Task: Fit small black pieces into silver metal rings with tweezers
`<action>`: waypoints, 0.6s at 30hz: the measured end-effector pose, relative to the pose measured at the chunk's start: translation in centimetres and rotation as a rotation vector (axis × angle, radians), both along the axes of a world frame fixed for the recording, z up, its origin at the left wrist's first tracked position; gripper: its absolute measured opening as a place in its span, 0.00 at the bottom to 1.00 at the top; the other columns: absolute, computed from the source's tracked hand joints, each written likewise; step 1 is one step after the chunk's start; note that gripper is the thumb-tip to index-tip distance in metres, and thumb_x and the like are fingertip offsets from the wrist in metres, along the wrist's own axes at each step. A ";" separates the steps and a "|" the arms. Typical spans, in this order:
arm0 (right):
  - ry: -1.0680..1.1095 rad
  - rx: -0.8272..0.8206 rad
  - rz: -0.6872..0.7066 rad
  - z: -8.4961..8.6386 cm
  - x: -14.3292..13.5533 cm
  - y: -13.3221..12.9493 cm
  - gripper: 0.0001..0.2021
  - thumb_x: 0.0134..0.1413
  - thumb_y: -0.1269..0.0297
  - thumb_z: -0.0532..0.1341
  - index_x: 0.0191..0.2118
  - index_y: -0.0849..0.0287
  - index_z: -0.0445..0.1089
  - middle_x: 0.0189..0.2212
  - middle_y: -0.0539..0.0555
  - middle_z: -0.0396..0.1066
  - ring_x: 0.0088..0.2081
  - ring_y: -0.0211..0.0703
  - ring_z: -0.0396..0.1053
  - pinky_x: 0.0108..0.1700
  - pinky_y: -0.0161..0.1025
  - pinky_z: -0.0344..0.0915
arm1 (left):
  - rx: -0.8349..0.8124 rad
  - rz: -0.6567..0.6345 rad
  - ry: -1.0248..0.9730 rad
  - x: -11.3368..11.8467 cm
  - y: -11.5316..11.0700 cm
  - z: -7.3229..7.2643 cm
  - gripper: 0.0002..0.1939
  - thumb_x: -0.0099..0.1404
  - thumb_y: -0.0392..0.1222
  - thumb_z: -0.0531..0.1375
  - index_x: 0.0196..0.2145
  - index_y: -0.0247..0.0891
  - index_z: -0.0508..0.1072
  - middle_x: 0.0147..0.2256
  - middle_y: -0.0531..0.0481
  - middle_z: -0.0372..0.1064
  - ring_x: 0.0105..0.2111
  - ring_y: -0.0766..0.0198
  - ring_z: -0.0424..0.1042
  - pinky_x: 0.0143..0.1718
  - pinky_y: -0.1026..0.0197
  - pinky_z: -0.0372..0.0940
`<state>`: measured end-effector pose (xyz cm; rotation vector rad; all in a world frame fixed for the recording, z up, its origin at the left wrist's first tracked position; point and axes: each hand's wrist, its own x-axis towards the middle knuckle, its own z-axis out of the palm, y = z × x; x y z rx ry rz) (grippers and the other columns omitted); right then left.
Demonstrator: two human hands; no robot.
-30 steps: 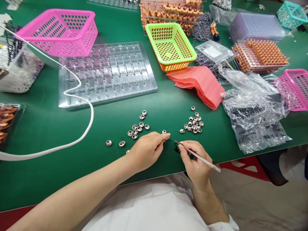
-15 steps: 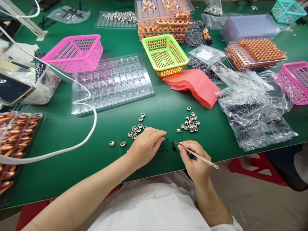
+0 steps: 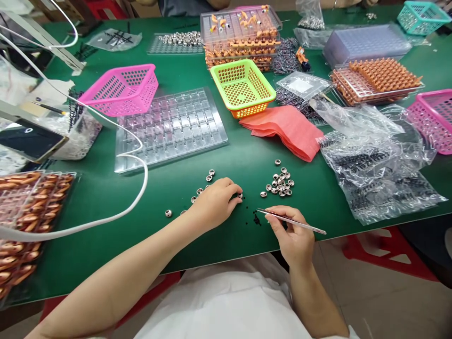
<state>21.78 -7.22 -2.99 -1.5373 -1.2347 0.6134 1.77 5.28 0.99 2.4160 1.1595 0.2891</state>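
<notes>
Between the thumb and fingers of my left hand is a small silver metal cap, held just over the green tabletop. My right hand grips a pair of slim tweezers, whose tips point left above a little cluster of tiny black pieces. A few more black specks lie scattered beside it. To the right sits a group of similar silver caps. Several other caps lie behind and left of my left hand, partly hidden by it.
A clear moulded tray lies behind, with a pink basket overlapping it. A green basket stands near a folded red cloth. Plastic bags of parts cover the right side. A white cable loops across the left.
My left hand has drawn its fingers in around a silver cap, which now shows at the fingertips. The tweezers have shifted slightly right, and the whole view has moved a little.
</notes>
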 end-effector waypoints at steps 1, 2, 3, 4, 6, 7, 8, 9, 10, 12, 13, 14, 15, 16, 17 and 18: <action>0.000 0.002 0.005 0.0 0.0 0.0 0.05 0.62 0.63 0.67 0.42 0.54 0.75 0.39 0.53 0.80 0.40 0.44 0.79 0.38 0.38 0.78 | 0.000 -0.005 0.002 0.1 0.0 0.1 0.06 0.69 0.36 0.60 0.40 0.39 0.78 0.39 0.45 0.77 0.37 0.56 0.77 0.38 0.57 0.73; 0.002 0.007 0.012 0.0 0.0 0.1 0.04 0.62 0.63 0.67 0.42 0.54 0.75 0.39 0.53 0.80 0.40 0.44 0.79 0.38 0.38 0.78 | 0.001 -0.008 0.004 0.2 0.0 0.2 0.05 0.68 0.35 0.60 0.39 0.39 0.77 0.39 0.45 0.77 0.37 0.56 0.77 0.37 0.57 0.73; 0.007 0.015 0.018 0.0 0.0 0.1 0.04 0.62 0.64 0.67 0.42 0.54 0.75 0.39 0.53 0.80 0.41 0.44 0.79 0.39 0.39 0.78 | 0.002 -0.006 0.002 0.2 -0.1 0.2 0.04 0.67 0.35 0.60 0.38 0.38 0.77 0.39 0.45 0.77 0.37 0.55 0.78 0.36 0.58 0.73; 0.018 0.026 0.026 -0.1 0.1 0.1 0.04 0.62 0.64 0.67 0.42 0.54 0.75 0.39 0.53 0.80 0.41 0.44 0.79 0.40 0.39 0.78 | 0.004 -0.001 -0.002 0.2 -0.2 0.3 0.04 0.66 0.34 0.60 0.37 0.38 0.76 0.38 0.46 0.77 0.36 0.56 0.78 0.36 0.58 0.73; 0.060 0.041 0.036 -0.2 0.2 0.2 0.04 0.61 0.64 0.67 0.42 0.54 0.74 0.39 0.53 0.79 0.42 0.45 0.79 0.40 0.40 0.79 | 0.007 0.014 -0.013 0.0 -0.4 0.5 0.04 0.66 0.34 0.60 0.37 0.39 0.74 0.36 0.47 0.77 0.34 0.57 0.78 0.34 0.59 0.72; 0.087 0.038 0.038 -0.2 0.3 0.2 0.04 0.61 0.64 0.67 0.42 0.54 0.74 0.40 0.54 0.79 0.42 0.45 0.79 0.40 0.41 0.79 | 0.008 0.020 -0.020 -0.2 -0.6 0.6 0.04 0.66 0.34 0.59 0.37 0.39 0.73 0.34 0.48 0.78 0.33 0.58 0.78 0.33 0.60 0.71; 0.114 0.023 0.041 -0.2 0.4 0.2 0.04 0.61 0.63 0.67 0.42 0.54 0.74 0.40 0.54 0.79 0.42 0.45 0.79 0.41 0.41 0.80 | 0.005 0.027 -0.030 -0.4 -0.8 0.6 0.04 0.67 0.34 0.59 0.37 0.40 0.73 0.33 0.50 0.78 0.32 0.59 0.78 0.32 0.61 0.71; 0.138 -0.006 0.045 -0.1 0.5 0.2 0.05 0.62 0.63 0.67 0.42 0.54 0.75 0.41 0.54 0.79 0.41 0.45 0.80 0.41 0.41 0.80 | -0.001 0.035 -0.047 -0.7 -1.1 0.7 0.04 0.67 0.34 0.58 0.37 0.40 0.72 0.32 0.51 0.78 0.30 0.60 0.78 0.30 0.61 0.70; 0.159 -0.041 0.052 0.1 0.6 0.1 0.06 0.62 0.62 0.67 0.43 0.54 0.75 0.41 0.54 0.79 0.40 0.44 0.80 0.41 0.41 0.80 | -0.011 0.043 -0.071 -0.9 -1.4 0.8 0.04 0.68 0.34 0.58 0.37 0.40 0.72 0.31 0.51 0.79 0.29 0.61 0.78 0.30 0.62 0.70; 0.198 -0.122 0.073 0.4 0.8 0.0 0.08 0.62 0.60 0.67 0.46 0.55 0.75 0.42 0.54 0.80 0.40 0.45 0.81 0.43 0.41 0.81 | -0.040 0.067 -0.143 -1.3 -2.0 0.7 0.05 0.68 0.36 0.58 0.41 0.40 0.73 0.33 0.51 0.80 0.29 0.62 0.79 0.31 0.62 0.72; 0.213 -0.155 0.082 0.6 0.8 -0.1 0.09 0.62 0.60 0.67 0.47 0.55 0.75 0.42 0.54 0.80 0.40 0.45 0.82 0.43 0.41 0.81 | -0.057 0.079 -0.183 -1.5 -2.2 0.6 0.06 0.69 0.37 0.59 0.43 0.40 0.74 0.34 0.51 0.81 0.30 0.62 0.80 0.32 0.62 0.73; 0.220 -0.175 0.085 0.8 0.8 -0.1 0.10 0.62 0.60 0.67 0.47 0.54 0.75 0.41 0.54 0.81 0.40 0.45 0.82 0.43 0.41 0.81 | -0.074 0.090 -0.221 -1.6 -2.4 0.4 0.07 0.69 0.38 0.59 0.44 0.40 0.74 0.35 0.51 0.81 0.31 0.62 0.80 0.33 0.62 0.74; 0.217 -0.180 0.083 0.9 0.8 -0.1 0.10 0.62 0.60 0.68 0.46 0.54 0.75 0.41 0.54 0.81 0.40 0.45 0.82 0.42 0.40 0.81 | -0.089 0.100 -0.259 -1.7 -2.6 0.1 0.07 0.69 0.39 0.60 0.44 0.40 0.75 0.35 0.51 0.81 0.31 0.62 0.80 0.34 0.62 0.75; 0.204 -0.173 0.080 1.0 0.7 -0.1 0.09 0.61 0.60 0.68 0.46 0.54 0.76 0.41 0.53 0.81 0.39 0.44 0.82 0.42 0.40 0.81 | -0.105 0.111 -0.296 -1.7 -2.7 -0.1 0.07 0.69 0.39 0.61 0.44 0.40 0.76 0.34 0.51 0.82 0.30 0.62 0.80 0.35 0.62 0.75; 0.184 -0.156 0.081 1.1 0.6 0.0 0.08 0.61 0.61 0.68 0.44 0.53 0.76 0.42 0.53 0.81 0.40 0.44 0.81 0.42 0.39 0.81 | -0.123 0.122 -0.333 -1.7 -2.8 -0.4 0.06 0.69 0.40 0.61 0.43 0.40 0.77 0.34 0.52 0.82 0.30 0.63 0.80 0.35 0.63 0.76; 0.158 -0.129 0.086 1.2 0.4 0.2 0.07 0.61 0.61 0.68 0.43 0.53 0.76 0.42 0.52 0.80 0.41 0.44 0.81 0.43 0.40 0.80 | -0.142 0.133 -0.371 -1.7 -2.9 -0.7 0.05 0.69 0.40 0.61 0.42 0.41 0.77 0.34 0.52 0.82 0.30 0.63 0.80 0.35 0.63 0.76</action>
